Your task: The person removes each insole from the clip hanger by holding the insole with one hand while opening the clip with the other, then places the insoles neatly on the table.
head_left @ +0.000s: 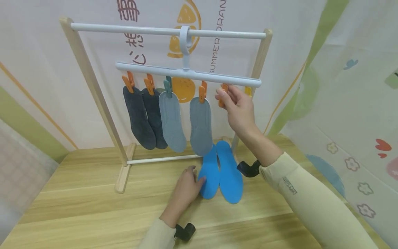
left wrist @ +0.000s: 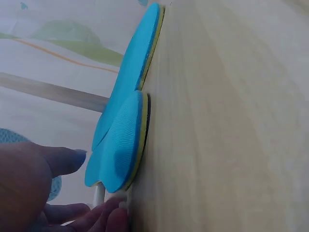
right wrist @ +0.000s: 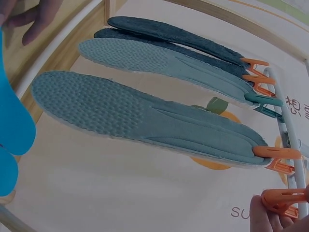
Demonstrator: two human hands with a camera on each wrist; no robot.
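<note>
Between thumb and fingers, my right hand [head_left: 240,110] pinches an orange clothespin [right wrist: 285,198] hanging from the white hanger bar [head_left: 155,70]; no insole hangs from it. My left hand [head_left: 186,188] is low over the table, fingers loosely bent, beside the nearer blue insole [head_left: 209,180]. Whether its thumb touches that insole I cannot tell. A second blue insole [head_left: 230,176] lies alongside, and the left wrist view shows a yellow layer under the blue. Clipped to the bar are two grey insoles [head_left: 200,126] [right wrist: 145,116] and two dark insoles [head_left: 140,121], one partly hidden.
A wooden stand with a white top rod [head_left: 130,29] carries the hanger by its hook [head_left: 184,41]. A white lower rod [head_left: 164,159] runs near the table [head_left: 77,207]. At the bar's right end is a yellow clothespin [head_left: 247,91]. Printed cloth hangs behind.
</note>
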